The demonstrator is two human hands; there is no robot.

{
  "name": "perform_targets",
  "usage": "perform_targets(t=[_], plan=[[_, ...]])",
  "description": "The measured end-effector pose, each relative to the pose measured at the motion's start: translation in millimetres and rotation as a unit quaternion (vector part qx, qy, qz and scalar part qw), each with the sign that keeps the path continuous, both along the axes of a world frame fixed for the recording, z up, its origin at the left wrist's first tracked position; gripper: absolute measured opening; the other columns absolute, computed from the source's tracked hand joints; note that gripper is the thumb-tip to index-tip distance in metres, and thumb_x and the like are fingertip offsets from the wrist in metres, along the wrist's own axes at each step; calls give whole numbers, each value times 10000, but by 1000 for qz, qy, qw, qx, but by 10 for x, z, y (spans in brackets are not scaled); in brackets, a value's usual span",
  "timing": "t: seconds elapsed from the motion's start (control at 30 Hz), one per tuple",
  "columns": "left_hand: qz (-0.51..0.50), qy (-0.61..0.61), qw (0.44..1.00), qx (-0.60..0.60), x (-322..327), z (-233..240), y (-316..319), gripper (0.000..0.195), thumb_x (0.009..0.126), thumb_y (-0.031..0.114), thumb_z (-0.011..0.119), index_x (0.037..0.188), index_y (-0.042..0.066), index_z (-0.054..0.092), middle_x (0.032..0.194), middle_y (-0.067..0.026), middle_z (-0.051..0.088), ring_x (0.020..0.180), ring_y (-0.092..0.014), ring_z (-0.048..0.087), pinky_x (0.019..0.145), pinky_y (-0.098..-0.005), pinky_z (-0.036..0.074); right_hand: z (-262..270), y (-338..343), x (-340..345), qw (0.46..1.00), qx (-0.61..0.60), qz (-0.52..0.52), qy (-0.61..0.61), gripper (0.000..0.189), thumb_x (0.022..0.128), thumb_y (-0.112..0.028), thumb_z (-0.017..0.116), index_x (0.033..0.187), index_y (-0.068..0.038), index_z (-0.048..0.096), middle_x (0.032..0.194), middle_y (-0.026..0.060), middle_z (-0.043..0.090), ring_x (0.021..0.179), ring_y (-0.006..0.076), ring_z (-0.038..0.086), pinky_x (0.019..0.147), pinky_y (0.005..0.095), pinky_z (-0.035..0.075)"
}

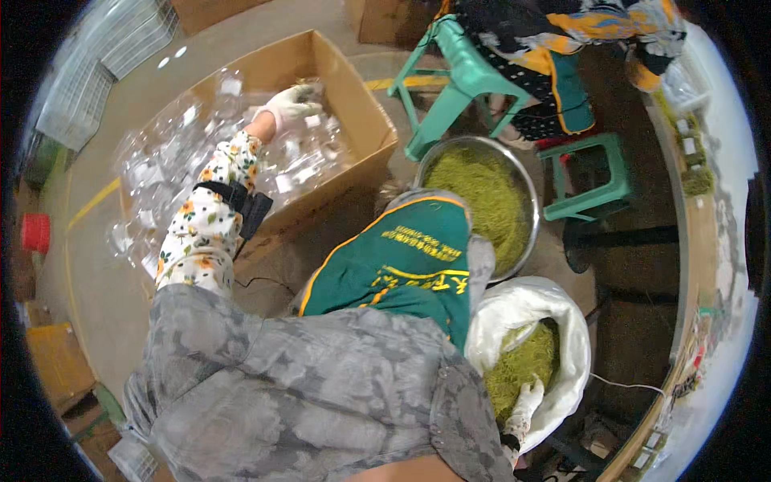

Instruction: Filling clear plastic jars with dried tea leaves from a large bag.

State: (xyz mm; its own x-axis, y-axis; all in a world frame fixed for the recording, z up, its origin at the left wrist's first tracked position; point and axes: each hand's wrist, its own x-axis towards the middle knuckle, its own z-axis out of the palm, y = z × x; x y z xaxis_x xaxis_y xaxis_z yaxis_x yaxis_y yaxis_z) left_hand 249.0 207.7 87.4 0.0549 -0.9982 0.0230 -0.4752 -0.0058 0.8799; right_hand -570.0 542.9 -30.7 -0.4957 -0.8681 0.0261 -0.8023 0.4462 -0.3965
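My left hand, in a pale work glove, reaches over a large cardboard box and is nearest to clear plastic containers. Several of these lie heaped in the box, some with white labels. Whether its fingers touch or grip one of them cannot be made out. My right hand, also gloved, is inside a white plastic bag, against loose green dried leaves. Its fingers look apart, with nothing seen held in them.
Beyond my aproned lap a steel basin holds more green leaves. Two green plastic stools stand past it, near another person's patterned clothing. A long table runs along the right. Plastic crates stand at left.
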Motion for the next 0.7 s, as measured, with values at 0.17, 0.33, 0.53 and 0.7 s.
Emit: perform_targets(t=[0.17, 0.33, 0.53, 0.7], plan=[[-18, -452, 856, 252, 572, -1082, 174, 718, 786, 283, 726, 1414, 60, 457, 1359, -155, 557, 1213, -292, 558, 1017, -352, 450, 217, -159, 346, 990, 40, 121, 66, 686, 768, -114, 692, 1413, -95, 461, 1481, 291, 339, 1351, 407, 363, 1124, 424, 300], [-71, -487, 801, 342, 1087, -1886, 835, 496, 830, 323, 642, 1294, 152, 598, 1332, -131, 580, 1232, -289, 552, 1015, -396, 451, 354, 3, 501, 983, 102, 128, 89, 629, 752, -93, 670, 1351, -18, 496, 1431, 256, 426, 1335, 397, 386, 1136, 427, 287], [-92, -599, 757, 243, 1141, -1706, 1613, 565, 789, 195, 678, 1324, 237, 504, 1447, -60, 407, 1371, -221, 345, 1011, -540, 412, 482, 467, 282, 996, 68, 1, 49, 545, 788, 0, 632, 1320, 19, 518, 1384, 249, 472, 1268, 372, 454, 1115, 396, 335], [81, -511, 825, 228, 1250, -1920, 1629, 670, 768, 306, 732, 1384, 272, 470, 1527, -97, 304, 1304, -351, 448, 1018, -489, 434, 432, 383, 499, 996, 68, 1, 54, 799, 831, -114, 680, 1507, -61, 257, 1517, 284, 221, 1373, 404, 302, 1142, 430, 294]])
